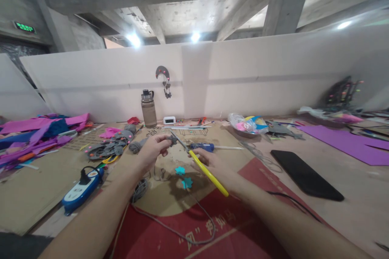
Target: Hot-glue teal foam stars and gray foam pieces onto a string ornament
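My left hand (pixel 155 149) pinches a small grey piece (pixel 173 140), which looks like felt, between thumb and fingers. My right hand (pixel 211 164) is closed on yellow-handled scissors (pixel 209 173), seen edge-on. Their metal blades point up and left, close beside the grey piece; I cannot tell whether they touch it. Below the hands lie two turquoise flower shapes (pixel 187 183) on the cardboard. Grey yarn (pixel 140 190) is bunched by my left forearm, and a strand loops across the red print. Just beyond my right hand is a blue glue gun (pixel 203 146) with a clear stick.
A power strip (pixel 82 190), grey felt scraps (pixel 112 145) and pink and purple sheets (pixel 45 129) lie left. A bottle (pixel 148 109) and small clock (pixel 169 120) stand by the wall. At right are a filled bowl (pixel 248 132), black phone (pixel 306 174) and purple sheet (pixel 343 143).
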`<state>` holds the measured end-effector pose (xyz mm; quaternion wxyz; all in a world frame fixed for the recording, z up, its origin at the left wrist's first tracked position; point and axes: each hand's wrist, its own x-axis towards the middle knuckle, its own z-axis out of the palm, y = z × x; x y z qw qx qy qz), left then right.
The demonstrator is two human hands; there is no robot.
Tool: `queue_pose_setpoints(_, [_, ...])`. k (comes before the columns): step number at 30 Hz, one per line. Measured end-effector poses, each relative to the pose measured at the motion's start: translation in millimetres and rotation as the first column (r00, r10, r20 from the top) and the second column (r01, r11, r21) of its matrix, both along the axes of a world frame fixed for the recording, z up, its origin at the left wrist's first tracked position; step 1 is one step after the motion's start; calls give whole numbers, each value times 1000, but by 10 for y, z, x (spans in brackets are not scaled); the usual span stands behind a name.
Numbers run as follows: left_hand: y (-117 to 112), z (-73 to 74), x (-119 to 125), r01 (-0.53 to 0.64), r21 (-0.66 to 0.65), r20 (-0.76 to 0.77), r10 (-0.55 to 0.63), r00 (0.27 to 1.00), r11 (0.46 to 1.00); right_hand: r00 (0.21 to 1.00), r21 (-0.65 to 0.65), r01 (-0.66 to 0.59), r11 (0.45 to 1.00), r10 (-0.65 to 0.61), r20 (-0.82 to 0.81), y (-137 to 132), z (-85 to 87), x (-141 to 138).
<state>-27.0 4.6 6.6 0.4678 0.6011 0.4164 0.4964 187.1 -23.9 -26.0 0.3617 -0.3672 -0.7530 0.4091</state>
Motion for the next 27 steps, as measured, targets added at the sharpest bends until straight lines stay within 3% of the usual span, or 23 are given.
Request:
queue_pose_setpoints(20, [2, 25, -34, 21, -50, 4, -21, 1000, 999, 998, -86, -26, 996, 21, -54, -104, 144, -28])
queue_pose_setpoints(27, [8, 28, -50, -1, -35, 58, 3, 998, 999, 995, -154, -7, 988, -8, -96, -96, 77, -52])
